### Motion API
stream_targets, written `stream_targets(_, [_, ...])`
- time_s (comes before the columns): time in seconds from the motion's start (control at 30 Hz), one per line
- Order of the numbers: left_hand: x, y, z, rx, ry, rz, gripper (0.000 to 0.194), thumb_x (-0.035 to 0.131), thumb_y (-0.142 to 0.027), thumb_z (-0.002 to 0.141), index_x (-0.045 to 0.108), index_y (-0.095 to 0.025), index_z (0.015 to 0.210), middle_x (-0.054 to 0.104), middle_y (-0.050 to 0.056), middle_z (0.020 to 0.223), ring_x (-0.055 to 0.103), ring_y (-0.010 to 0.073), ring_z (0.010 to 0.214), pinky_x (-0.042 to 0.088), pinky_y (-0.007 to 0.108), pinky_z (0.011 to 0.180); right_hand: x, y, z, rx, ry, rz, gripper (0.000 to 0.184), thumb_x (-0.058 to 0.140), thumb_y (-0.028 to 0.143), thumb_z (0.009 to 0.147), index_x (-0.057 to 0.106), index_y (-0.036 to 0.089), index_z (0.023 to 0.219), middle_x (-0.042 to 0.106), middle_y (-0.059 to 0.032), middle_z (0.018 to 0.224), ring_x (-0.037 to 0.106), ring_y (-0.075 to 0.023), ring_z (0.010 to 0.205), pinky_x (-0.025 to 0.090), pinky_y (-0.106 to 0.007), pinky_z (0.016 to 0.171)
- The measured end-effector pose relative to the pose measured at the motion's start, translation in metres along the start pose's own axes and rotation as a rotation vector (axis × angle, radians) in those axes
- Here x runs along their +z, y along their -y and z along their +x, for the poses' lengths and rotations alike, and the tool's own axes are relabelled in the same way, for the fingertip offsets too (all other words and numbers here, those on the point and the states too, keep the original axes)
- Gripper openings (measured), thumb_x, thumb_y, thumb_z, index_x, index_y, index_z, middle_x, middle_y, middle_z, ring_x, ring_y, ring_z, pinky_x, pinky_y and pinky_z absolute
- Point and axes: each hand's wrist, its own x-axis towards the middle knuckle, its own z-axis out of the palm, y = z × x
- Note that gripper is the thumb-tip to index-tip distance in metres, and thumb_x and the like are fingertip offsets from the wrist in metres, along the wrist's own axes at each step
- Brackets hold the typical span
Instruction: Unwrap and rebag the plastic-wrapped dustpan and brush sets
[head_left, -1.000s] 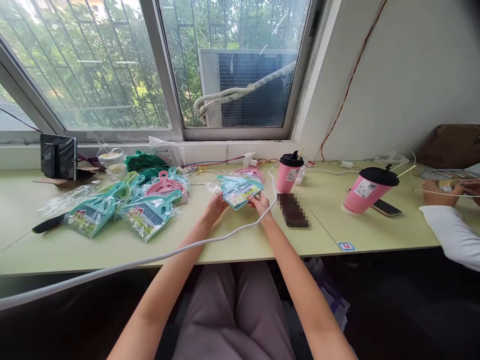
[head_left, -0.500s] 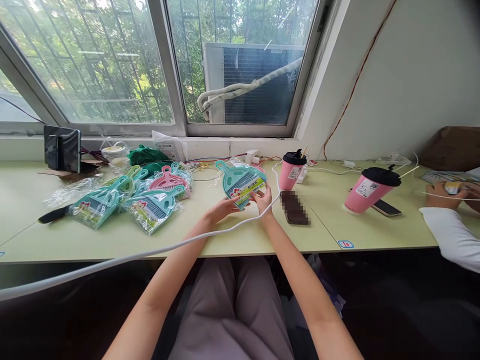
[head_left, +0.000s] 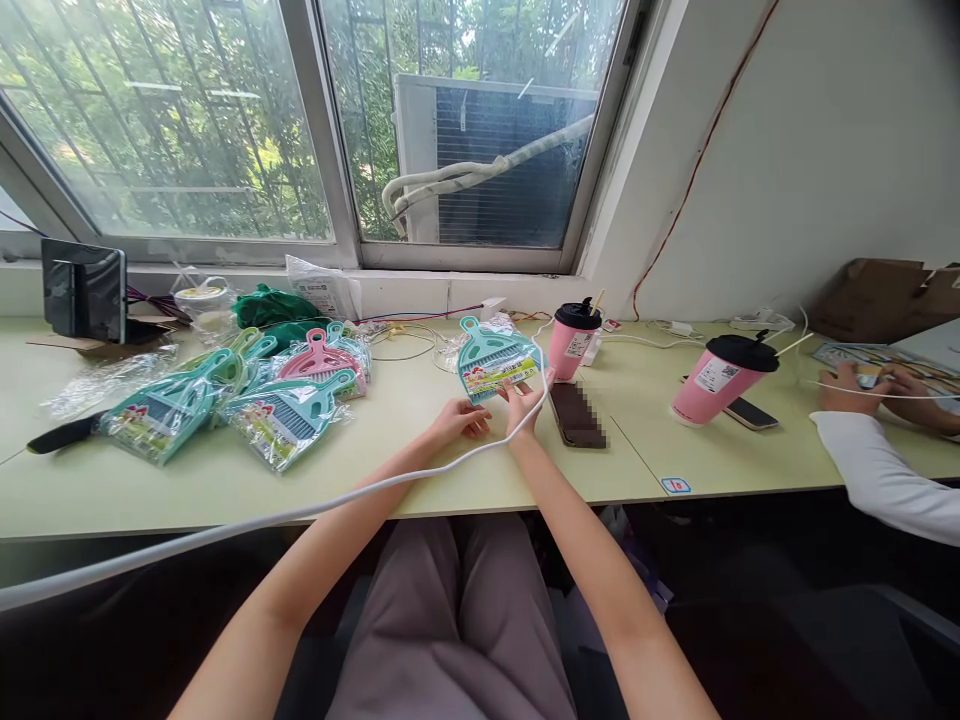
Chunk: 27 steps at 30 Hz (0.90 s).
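Dustpan (head_left: pixel 493 357) lies just beyond both hands, handle pointing away, held by the nearer right hand (head_left: pixel 523 407), the left hand (head_left: pixel 456 421) loosely curled, empty.

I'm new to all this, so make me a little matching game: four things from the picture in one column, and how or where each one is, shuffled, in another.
Things:
1. Right hand
2. Cups
3. Green bag
4. Sticker

Where or how:
A. Crumpled, beyond the pink dustpan
B. Flat near the front edge of the desk
C. Holding a teal dustpan
D. Pink, with black lids

Pairs: 1-C, 2-D, 3-A, 4-B
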Motion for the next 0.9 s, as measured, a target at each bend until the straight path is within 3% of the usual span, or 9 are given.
stream_targets(0.1, [0.008,0.000,0.000,0.053,0.112,0.070,0.051,0.076,-0.062,0.069,0.069,-0.011,0.075,0.067,0.006,0.059,0.060,0.0135,0.051,0.045,0.025,0.053,-0.002,0.000,0.000,0.031,-0.064,-0.020,0.100,0.068,0.033,0.081,0.001,0.022,0.154,0.066,-0.0146,0.123,0.073,-0.0200,0.081,0.061,-0.035,0.079])
stream_targets(0.23, [0.018,-0.004,-0.004,0.080,0.153,0.102,0.043,0.074,-0.057,0.075,0.068,-0.014,0.073,0.067,0.007,0.061,0.061,0.0151,0.052,0.045,0.026,0.052,-0.007,-0.004,0.004,0.106,-0.046,-0.062,0.099,0.064,0.031,0.081,-0.002,0.022,0.154,0.068,-0.0118,0.117,0.073,-0.0198,0.081,0.061,-0.037,0.083])
stream_targets(0.33, [0.010,-0.015,-0.012,0.098,0.255,0.020,0.035,0.076,-0.048,0.077,0.071,-0.016,0.091,0.073,0.011,0.082,0.069,0.0213,0.075,0.052,0.030,0.067,-0.009,-0.008,0.009,0.109,0.019,-0.059,0.099,0.065,0.037,0.080,0.001,0.024,0.154,0.068,-0.0099,0.113,0.073,-0.0206,0.080,0.062,-0.038,0.080])
stream_targets(0.43, [-0.011,-0.025,-0.022,0.058,0.394,-0.193,0.050,0.078,-0.047,0.075,0.064,-0.022,0.117,0.069,0.016,0.119,0.066,0.0291,0.108,0.050,0.040,0.091,-0.011,-0.011,0.014,0.063,0.040,-0.035,0.094,0.065,0.046,0.079,0.009,0.028,0.152,0.068,-0.0087,0.113,0.072,-0.0202,0.081,0.062,-0.037,0.073])
stream_targets(0.53, [-0.029,-0.025,-0.024,-0.056,0.414,-0.319,0.051,0.072,-0.054,0.079,0.061,-0.021,0.115,0.064,0.020,0.126,0.065,0.0315,0.111,0.048,0.047,0.095,-0.013,-0.011,0.019,0.036,0.027,0.013,0.089,0.066,0.046,0.077,0.017,0.031,0.149,0.068,-0.0061,0.113,0.070,-0.0178,0.084,0.061,-0.034,0.072])
stream_targets(0.6, [-0.034,-0.022,-0.020,-0.074,0.322,-0.390,0.056,0.072,-0.058,0.078,0.059,-0.022,0.119,0.064,0.019,0.125,0.066,0.0307,0.109,0.047,0.048,0.096,-0.014,-0.008,0.020,0.063,0.062,0.048,0.086,0.068,0.041,0.075,0.021,0.031,0.147,0.068,-0.0042,0.111,0.069,-0.0165,0.084,0.060,-0.032,0.072])
stream_targets(0.73, [-0.041,-0.026,-0.011,0.130,-0.117,-0.687,0.072,0.064,-0.068,0.079,0.047,-0.028,0.136,0.063,0.014,0.127,0.063,0.0270,0.114,0.047,0.045,0.097,-0.015,-0.002,0.019,0.230,0.210,0.085,0.083,0.074,0.029,0.069,0.033,0.031,0.141,0.071,-0.0017,0.099,0.066,-0.0146,0.071,0.057,-0.026,0.058])
stream_targets(0.8, [-0.049,-0.034,-0.013,0.163,-0.286,-0.810,0.075,0.051,-0.077,0.081,0.050,-0.023,0.133,0.067,0.014,0.118,0.065,0.0266,0.109,0.051,0.041,0.092,-0.013,0.000,0.015,0.323,0.318,0.057,0.086,0.078,0.026,0.065,0.036,0.030,0.139,0.071,-0.0010,0.092,0.064,-0.0134,0.063,0.051,-0.021,0.049])
stream_targets(0.9, [-0.063,-0.042,-0.022,0.119,-0.405,-0.855,0.083,0.035,-0.082,0.083,0.060,-0.014,0.122,0.072,0.014,0.096,0.070,0.0265,0.093,0.056,0.036,0.077,-0.009,0.001,0.009,0.431,0.496,-0.015,0.091,0.081,0.024,0.061,0.038,0.026,0.141,0.072,-0.0010,0.086,0.062,-0.0132,0.057,0.043,-0.019,0.042])
